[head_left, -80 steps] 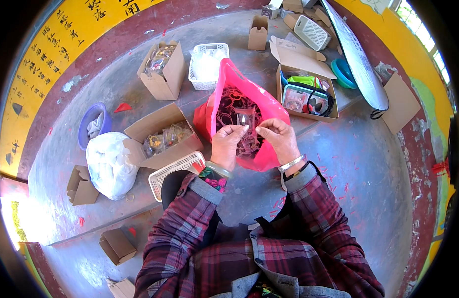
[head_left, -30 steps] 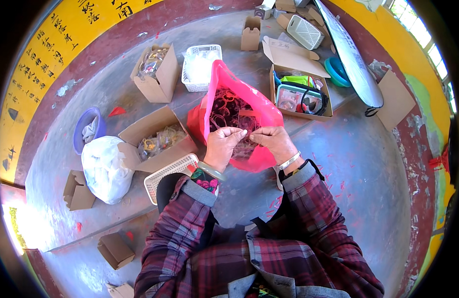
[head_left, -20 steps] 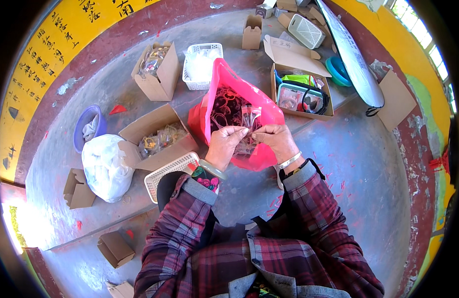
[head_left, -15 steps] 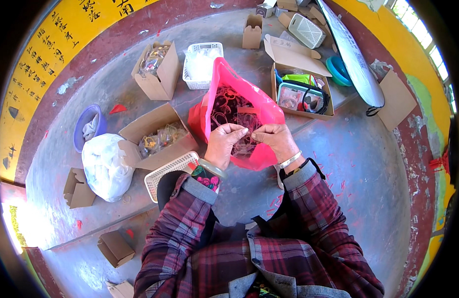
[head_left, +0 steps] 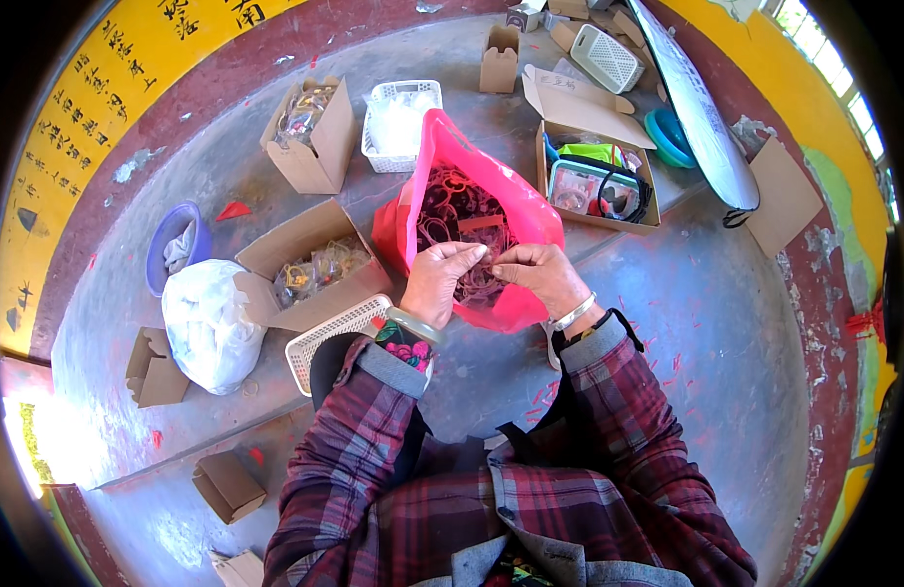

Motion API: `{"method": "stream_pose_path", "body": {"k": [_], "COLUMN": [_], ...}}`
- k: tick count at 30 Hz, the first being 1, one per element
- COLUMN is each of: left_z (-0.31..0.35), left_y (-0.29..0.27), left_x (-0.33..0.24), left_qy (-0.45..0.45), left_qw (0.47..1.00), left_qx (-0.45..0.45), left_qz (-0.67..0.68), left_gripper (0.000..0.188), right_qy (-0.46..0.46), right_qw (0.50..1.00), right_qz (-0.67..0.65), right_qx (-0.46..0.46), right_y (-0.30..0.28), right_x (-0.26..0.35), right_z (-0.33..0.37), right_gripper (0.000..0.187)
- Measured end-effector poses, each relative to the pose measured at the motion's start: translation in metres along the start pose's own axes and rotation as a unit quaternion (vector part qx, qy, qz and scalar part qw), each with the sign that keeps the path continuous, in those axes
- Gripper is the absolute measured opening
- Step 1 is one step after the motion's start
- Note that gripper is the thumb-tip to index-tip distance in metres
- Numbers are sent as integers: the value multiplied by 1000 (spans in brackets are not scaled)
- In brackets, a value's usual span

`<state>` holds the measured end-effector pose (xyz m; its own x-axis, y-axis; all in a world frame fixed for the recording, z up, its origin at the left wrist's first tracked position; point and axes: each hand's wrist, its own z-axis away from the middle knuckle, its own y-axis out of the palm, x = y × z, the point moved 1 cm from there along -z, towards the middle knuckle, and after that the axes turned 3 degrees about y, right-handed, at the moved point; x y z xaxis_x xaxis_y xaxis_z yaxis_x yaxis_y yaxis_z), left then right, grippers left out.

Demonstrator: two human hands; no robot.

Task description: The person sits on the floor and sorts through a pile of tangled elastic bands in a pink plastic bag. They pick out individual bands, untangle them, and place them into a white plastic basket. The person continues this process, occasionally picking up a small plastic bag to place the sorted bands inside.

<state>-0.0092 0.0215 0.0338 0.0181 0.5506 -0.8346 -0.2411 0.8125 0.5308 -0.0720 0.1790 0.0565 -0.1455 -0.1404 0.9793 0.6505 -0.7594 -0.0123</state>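
Honestly, the concrete floor [head_left: 706, 391] is the biggest trap here. It's wide and runs right across the frame, with red scraps all over the right of center, so anything small and see-through that drops there could be a pain to find.

Next is the pink bag [head_left: 511, 311], gaping open mid-frame. Its sides look thin and floppy, so a wrist leaning on the near edge might fold the mouth over or tip the whole thing.

Left of center there's an open cardboard box [head_left: 344, 293] full of clear packets, with a cream basket [head_left: 325, 338] just below it in the frame, right beside the left knee. One careless knee could shove that basket.

As for the hands, the left hand [head_left: 440, 279] and right hand [head_left: 545, 279] meet over the bag's mouth. Each grip is narrow, thumb to finger, pinching the near edge of a clear packet [head_left: 486, 235].

That packet sits dead center, above the tangled dark-red cords [head_left: 447, 201]. Slick film, tiny pinch: if either side slips, I'd guess it falls in and blends with the tangle.
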Motion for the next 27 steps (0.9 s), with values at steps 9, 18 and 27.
{"method": "stream_pose_path", "body": {"k": [9,18,27], "left_z": [0,4,7], "left_y": [-2,5,13], "left_x": [1,-3,-5], "left_qy": [-7,46,88], "left_qw": [1000,970,922], "left_qx": [-14,-39,-54], "left_qz": [-22,-234,-374], "left_gripper": [10,15,13], "right_qy": [-4,-152,-337], "right_qw": [1000,961,867], "right_qz": [0,114,295], "right_qx": [15,-202,-220], "right_y": [1,-8,7], "right_x": [0,13,29], "right_z": [-1,6,16], "right_gripper": [16,13,14]}}
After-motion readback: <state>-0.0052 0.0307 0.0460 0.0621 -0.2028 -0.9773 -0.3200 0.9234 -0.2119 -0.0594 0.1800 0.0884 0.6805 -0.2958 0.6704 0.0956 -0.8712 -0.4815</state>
